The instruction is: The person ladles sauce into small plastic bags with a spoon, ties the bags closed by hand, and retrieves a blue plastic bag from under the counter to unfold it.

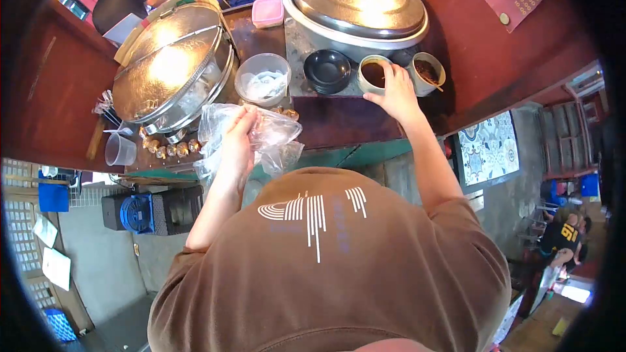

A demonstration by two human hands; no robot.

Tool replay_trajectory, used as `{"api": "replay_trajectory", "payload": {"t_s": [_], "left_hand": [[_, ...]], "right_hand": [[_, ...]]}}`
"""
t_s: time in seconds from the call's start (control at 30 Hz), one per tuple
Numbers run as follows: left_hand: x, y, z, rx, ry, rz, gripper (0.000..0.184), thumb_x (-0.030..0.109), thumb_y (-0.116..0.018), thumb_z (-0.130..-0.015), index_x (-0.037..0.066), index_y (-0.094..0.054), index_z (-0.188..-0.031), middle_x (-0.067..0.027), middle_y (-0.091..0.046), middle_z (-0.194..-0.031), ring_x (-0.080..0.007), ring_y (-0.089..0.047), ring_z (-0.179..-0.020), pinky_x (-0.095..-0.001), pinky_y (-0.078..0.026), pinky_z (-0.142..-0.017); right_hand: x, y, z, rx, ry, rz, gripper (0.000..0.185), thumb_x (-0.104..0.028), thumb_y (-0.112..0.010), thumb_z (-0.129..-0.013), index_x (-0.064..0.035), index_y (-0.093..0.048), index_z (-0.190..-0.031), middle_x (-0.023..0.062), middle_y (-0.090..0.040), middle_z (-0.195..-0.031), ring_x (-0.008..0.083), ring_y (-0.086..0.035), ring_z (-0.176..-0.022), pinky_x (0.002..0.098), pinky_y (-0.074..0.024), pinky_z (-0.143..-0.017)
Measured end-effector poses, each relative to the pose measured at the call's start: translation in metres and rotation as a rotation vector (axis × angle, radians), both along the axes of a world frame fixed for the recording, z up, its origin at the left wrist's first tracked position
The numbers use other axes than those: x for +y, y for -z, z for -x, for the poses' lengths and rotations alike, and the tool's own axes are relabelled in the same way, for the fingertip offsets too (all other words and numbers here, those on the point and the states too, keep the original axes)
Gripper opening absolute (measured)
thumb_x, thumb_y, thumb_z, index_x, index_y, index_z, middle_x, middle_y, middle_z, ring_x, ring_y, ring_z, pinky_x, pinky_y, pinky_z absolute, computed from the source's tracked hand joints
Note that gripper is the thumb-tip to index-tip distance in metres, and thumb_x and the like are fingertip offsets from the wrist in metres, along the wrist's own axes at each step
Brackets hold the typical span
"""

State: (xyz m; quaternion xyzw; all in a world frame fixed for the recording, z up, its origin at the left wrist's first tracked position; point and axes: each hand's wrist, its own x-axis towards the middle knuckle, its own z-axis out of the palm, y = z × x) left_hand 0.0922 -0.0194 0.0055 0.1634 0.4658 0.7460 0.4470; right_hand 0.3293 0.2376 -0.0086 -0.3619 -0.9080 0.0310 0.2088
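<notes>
My left hand (pixel 240 140) is closed around thin clear plastic bags (pixel 274 132), which bunch up and hang on both sides of the fist. At the counter's far side, my right hand (pixel 396 94) grips a white container of dark sauce (pixel 373 73), with the thumb on its near side and the fingers over its right rim. Just right of that hand stands a second white container (pixel 428 73) with a dark, chunky sauce and a light stick or handle in it. Stacked black bowls (pixel 327 70) sit to the left of the sauces.
A large lidded pot (pixel 357 0) stands behind the sauces. Leftward are a round metal-lidded steamer (pixel 173 65), a clear tub (pixel 263 78) with white contents, a pink box (pixel 268 12) and a clear plastic cup (pixel 121 150). People sit beyond the counter; another person (pixel 564 238) is far right.
</notes>
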Motion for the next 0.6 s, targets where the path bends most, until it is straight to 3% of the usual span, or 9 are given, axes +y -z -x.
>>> {"api": "replay_trajectory", "payload": {"t_s": [0.1, 0.17, 0.2, 0.3, 0.4, 0.5, 0.6], "left_hand": [[-0.003, -0.01, -0.013, 0.004, -0.153, 0.079, 0.012, 0.014, -0.05, -0.093, 0.006, -0.059, -0.093, 0.0022, -0.059, -0.086, -0.0065, -0.054, -0.078, -0.0209, -0.043, -0.071], [-0.01, 0.005, -0.01, 0.003, -0.197, 0.07, 0.014, 0.013, -0.052, -0.093, 0.004, -0.059, -0.1, 0.0002, -0.059, -0.089, -0.0073, -0.054, -0.081, -0.0219, -0.043, -0.074], [-0.013, 0.005, -0.011, 0.002, -0.22, 0.066, 0.017, 0.013, -0.052, -0.093, 0.003, -0.059, -0.104, -0.0008, -0.06, -0.091, -0.0078, -0.054, -0.082, -0.0225, -0.043, -0.075], [-0.016, 0.002, -0.017, 0.006, -0.304, 0.143, 0.012, 0.016, -0.051, -0.093, 0.008, -0.059, -0.091, 0.0032, -0.056, -0.08, -0.0056, -0.05, -0.069, -0.0206, -0.039, -0.062], [-0.024, 0.01, -0.013, 0.033, -0.301, 0.125, 0.012, 0.017, -0.051, -0.093, 0.009, -0.059, -0.091, 0.0029, -0.056, -0.079, -0.0059, -0.05, -0.068, -0.0205, -0.039, -0.06], [-0.033, 0.013, -0.008, 0.036, -0.261, 0.089, 0.012, 0.018, -0.051, -0.093, 0.009, -0.059, -0.091, 0.0028, -0.056, -0.079, -0.0058, -0.05, -0.069, -0.0202, -0.039, -0.061], [-0.034, 0.016, -0.004, -0.018, -0.299, 0.08, 0.014, 0.016, -0.054, -0.092, 0.005, -0.06, -0.098, 0.0008, -0.059, -0.088, -0.0065, -0.052, -0.079, -0.0211, -0.041, -0.07]], "right_hand": [[0.023, 0.001, 0.008, -0.153, 0.062, 0.026, 0.082, -0.046, -0.078, -0.064, -0.0001, -0.044, -0.122, 0.0247, -0.051, -0.115, 0.0364, -0.045, -0.116, 0.0445, -0.0375, -0.098], [0.032, 0.0, 0.014, -0.22, 0.063, 0.033, 0.083, -0.053, -0.076, -0.063, 0.0034, -0.047, -0.116, 0.0241, -0.054, -0.11, 0.0366, -0.049, -0.113, 0.0433, -0.0394, -0.095], [0.035, 0.001, 0.018, -0.247, 0.075, 0.056, 0.082, -0.054, -0.076, -0.063, 0.0037, -0.047, -0.115, 0.0241, -0.055, -0.109, 0.0367, -0.051, -0.111, 0.0432, -0.0398, -0.095], [0.044, 0.006, 0.026, -0.312, 0.101, 0.09, 0.083, -0.054, -0.076, -0.061, 0.005, -0.049, -0.112, 0.0247, -0.059, -0.105, 0.0373, -0.057, -0.103, 0.0426, -0.0424, -0.093], [0.046, 0.002, 0.029, -0.351, 0.118, 0.131, 0.086, -0.054, -0.077, -0.06, 0.0059, -0.048, -0.114, 0.0257, -0.06, -0.104, 0.0374, -0.058, -0.101, 0.0434, -0.0444, -0.09], [0.049, 0.005, 0.03, -0.35, 0.114, 0.081, 0.09, -0.054, -0.077, -0.058, 0.0068, -0.047, -0.117, 0.0258, -0.06, -0.102, 0.0383, -0.058, -0.099, 0.0445, -0.0447, -0.089], [0.044, 0.008, 0.03, -0.35, 0.123, 0.083, 0.086, -0.052, -0.077, -0.058, 0.0047, -0.048, -0.116, 0.0258, -0.057, -0.105, 0.0389, -0.055, -0.103, 0.0459, -0.0404, -0.092]]}}
